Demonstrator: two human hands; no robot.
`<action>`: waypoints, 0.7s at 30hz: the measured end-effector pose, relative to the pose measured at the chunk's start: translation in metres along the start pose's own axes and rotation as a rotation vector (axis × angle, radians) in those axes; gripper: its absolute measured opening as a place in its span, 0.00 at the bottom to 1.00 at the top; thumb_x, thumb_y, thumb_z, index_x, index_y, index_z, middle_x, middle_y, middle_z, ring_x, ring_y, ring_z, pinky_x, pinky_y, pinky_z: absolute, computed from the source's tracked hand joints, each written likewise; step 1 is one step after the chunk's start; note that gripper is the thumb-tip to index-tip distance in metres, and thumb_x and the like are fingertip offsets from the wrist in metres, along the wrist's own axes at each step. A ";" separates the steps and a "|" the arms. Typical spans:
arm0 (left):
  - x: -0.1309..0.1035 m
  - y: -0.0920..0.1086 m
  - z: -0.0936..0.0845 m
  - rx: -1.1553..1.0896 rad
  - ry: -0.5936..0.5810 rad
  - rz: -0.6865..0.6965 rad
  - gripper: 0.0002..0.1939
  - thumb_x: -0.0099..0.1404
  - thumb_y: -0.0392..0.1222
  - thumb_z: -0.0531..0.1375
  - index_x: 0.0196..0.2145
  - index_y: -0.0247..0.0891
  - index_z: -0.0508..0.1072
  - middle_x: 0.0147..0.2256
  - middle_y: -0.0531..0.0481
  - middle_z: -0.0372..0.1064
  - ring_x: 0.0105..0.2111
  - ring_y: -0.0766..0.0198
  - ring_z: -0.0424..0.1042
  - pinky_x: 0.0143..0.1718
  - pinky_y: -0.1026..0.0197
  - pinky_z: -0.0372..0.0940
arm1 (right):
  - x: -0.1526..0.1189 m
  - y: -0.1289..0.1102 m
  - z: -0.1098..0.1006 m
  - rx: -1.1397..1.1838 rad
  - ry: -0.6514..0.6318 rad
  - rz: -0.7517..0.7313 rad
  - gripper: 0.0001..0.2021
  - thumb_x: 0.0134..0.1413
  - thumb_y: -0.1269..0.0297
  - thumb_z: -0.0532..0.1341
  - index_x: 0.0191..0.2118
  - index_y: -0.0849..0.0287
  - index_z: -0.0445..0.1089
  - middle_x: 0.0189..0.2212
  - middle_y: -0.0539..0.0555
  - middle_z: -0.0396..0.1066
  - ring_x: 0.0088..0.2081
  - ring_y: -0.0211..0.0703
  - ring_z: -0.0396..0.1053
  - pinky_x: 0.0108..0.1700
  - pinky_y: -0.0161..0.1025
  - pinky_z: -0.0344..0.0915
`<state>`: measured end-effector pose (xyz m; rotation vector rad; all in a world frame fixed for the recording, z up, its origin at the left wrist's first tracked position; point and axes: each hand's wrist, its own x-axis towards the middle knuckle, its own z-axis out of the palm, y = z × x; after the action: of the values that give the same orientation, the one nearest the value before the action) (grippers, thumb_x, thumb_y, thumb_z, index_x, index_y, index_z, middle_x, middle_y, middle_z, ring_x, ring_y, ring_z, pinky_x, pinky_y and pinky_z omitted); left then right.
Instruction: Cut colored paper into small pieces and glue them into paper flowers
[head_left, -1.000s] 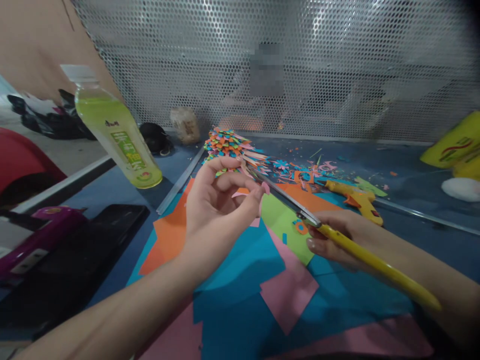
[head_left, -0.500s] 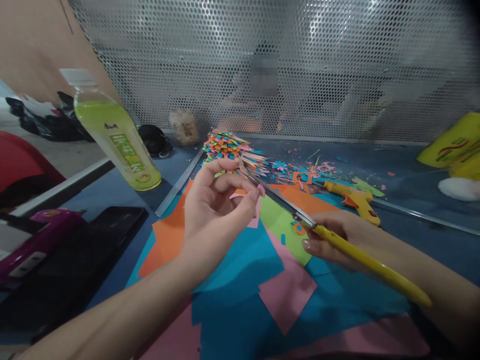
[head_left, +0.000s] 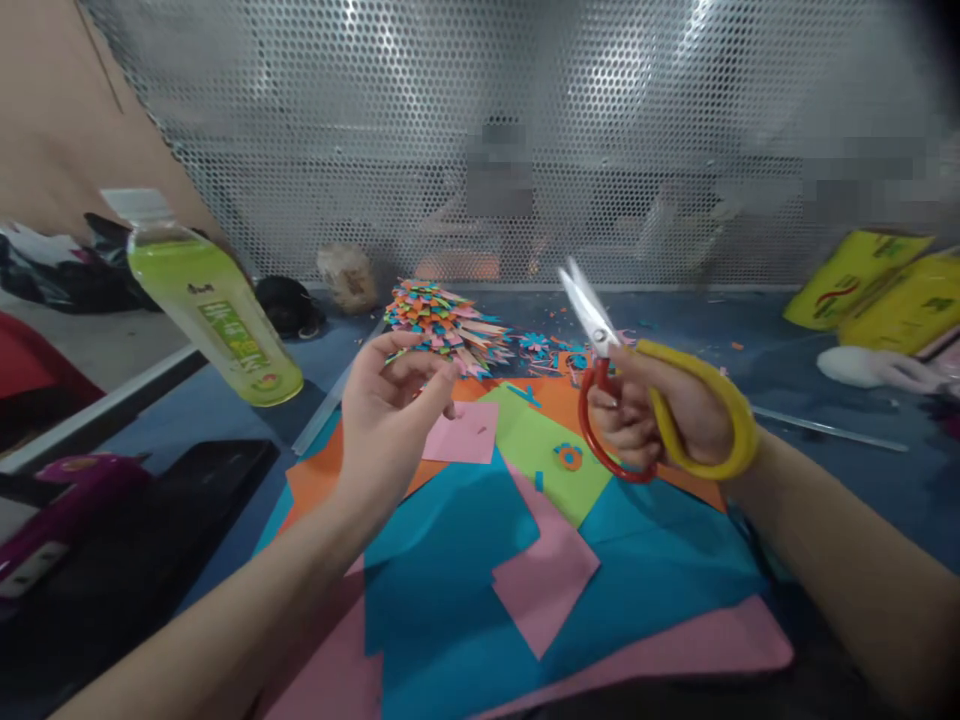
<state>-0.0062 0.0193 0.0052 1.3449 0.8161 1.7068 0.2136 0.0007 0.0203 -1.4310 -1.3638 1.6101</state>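
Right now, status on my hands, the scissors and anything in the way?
Right hand gripping scissors, blades slightly parted. Left hand curled by pink paper, hold unclear. Between hands: blue-and-orange cutout lying on green sheet.

The right hand (head_left: 686,400) holds the scissors (head_left: 602,338), blades slightly parted; the left hand (head_left: 386,415), fingers curled, is near pink paper (head_left: 478,440).

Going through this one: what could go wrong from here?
The scissors stand slightly open in the right hand, so a careless swing might nick the left hand. The small orange-and-blue paper flower appears loose on the green sheet and could get brushed aside.
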 end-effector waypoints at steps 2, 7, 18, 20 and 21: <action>0.004 -0.004 -0.001 0.052 0.001 -0.029 0.16 0.49 0.35 0.64 0.33 0.38 0.62 0.22 0.57 0.67 0.17 0.72 0.65 0.18 0.68 0.62 | 0.006 -0.003 -0.009 0.080 0.124 0.009 0.24 0.48 0.38 0.48 0.22 0.56 0.50 0.15 0.42 0.44 0.14 0.28 0.36 0.16 0.29 0.40; 0.015 -0.013 -0.009 0.303 -0.289 -0.216 0.16 0.48 0.41 0.63 0.32 0.38 0.60 0.21 0.56 0.67 0.21 0.67 0.69 0.17 0.67 0.60 | 0.017 0.000 -0.023 -0.412 0.459 -0.127 0.22 0.50 0.41 0.50 0.21 0.57 0.54 0.16 0.46 0.52 0.16 0.32 0.46 0.19 0.33 0.47; 0.024 -0.019 -0.023 0.963 -0.675 -0.162 0.17 0.47 0.50 0.61 0.33 0.39 0.67 0.23 0.53 0.69 0.26 0.62 0.68 0.26 0.63 0.60 | 0.019 0.006 -0.022 -0.637 0.550 -0.272 0.16 0.45 0.51 0.58 0.21 0.58 0.58 0.19 0.49 0.59 0.23 0.36 0.54 0.25 0.34 0.50; 0.026 -0.021 -0.023 1.081 -0.594 -0.079 0.21 0.48 0.54 0.60 0.35 0.38 0.65 0.25 0.51 0.69 0.26 0.61 0.68 0.27 0.62 0.61 | 0.018 0.007 -0.019 -0.626 0.518 -0.301 0.15 0.46 0.51 0.56 0.23 0.58 0.59 0.20 0.48 0.59 0.23 0.36 0.54 0.26 0.33 0.51; 0.026 -0.023 -0.023 1.147 -0.550 -0.041 0.22 0.49 0.56 0.59 0.36 0.37 0.64 0.28 0.49 0.69 0.27 0.60 0.68 0.28 0.61 0.61 | 0.017 0.008 -0.018 -0.620 0.503 -0.316 0.14 0.47 0.52 0.55 0.23 0.57 0.59 0.20 0.48 0.58 0.23 0.35 0.54 0.26 0.33 0.51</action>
<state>-0.0273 0.0524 -0.0077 2.3453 1.5331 0.6547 0.2275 0.0188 0.0093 -1.6934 -1.7283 0.5768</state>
